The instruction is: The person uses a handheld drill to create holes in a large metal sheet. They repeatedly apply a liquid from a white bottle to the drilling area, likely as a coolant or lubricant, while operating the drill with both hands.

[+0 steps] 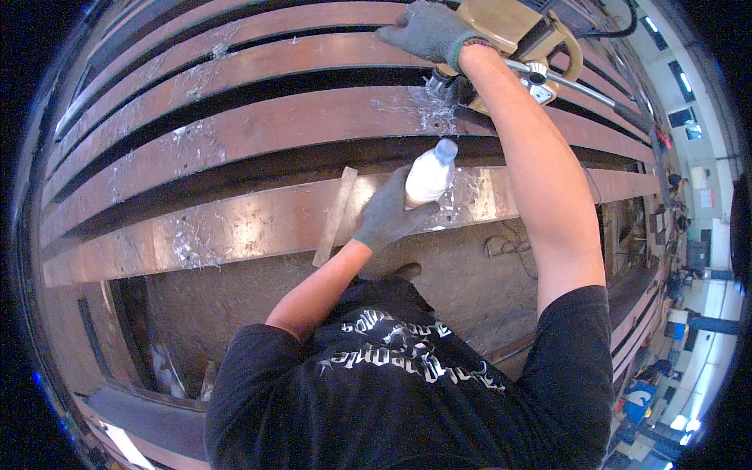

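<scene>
Open gaps [298, 84] parted beams [298, 117]. Left hand [386, 215] gripped bottle [427, 178] over near beam [274, 215]. Right hand [427, 33] far, beside machine [497, 23], finger spread unclear. Pale residue [192, 251] marked beams; hall [701, 196] lay right.

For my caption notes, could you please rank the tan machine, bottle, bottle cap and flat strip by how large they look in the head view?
1. Tan machine, even cut off by the top edge
2. Bottle and flat strip, unranked: the strip looks longer, the bottle wider
3. Bottle cap
</scene>
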`<action>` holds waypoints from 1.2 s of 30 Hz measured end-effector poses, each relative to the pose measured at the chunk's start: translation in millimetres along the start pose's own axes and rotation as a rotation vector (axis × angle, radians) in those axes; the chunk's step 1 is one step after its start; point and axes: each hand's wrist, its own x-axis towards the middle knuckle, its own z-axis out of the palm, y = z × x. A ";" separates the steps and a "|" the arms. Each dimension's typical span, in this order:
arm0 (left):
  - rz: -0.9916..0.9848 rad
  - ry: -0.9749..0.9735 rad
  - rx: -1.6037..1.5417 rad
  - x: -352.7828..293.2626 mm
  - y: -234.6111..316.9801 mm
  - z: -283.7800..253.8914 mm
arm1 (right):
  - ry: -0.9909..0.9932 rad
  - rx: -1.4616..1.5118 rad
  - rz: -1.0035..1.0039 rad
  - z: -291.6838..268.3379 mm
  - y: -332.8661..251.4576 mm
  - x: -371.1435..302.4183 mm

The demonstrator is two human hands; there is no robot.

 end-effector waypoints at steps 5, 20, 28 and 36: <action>0.131 -0.052 -0.003 -0.2 -8.5 -0.4 | 0.340 0.370 0.106 -99.5 34.4 -64.2; -0.021 -0.010 0.506 -48.8 -19.6 -25.0 | 1.279 1.466 0.714 156.4 307.6 -234.9; -0.396 0.158 0.988 -94.9 -25.2 -57.1 | 0.742 0.795 0.540 215.7 250.4 -167.3; -0.480 0.110 1.138 -92.4 -24.2 -47.3 | 0.565 1.068 0.302 198.4 261.4 -154.6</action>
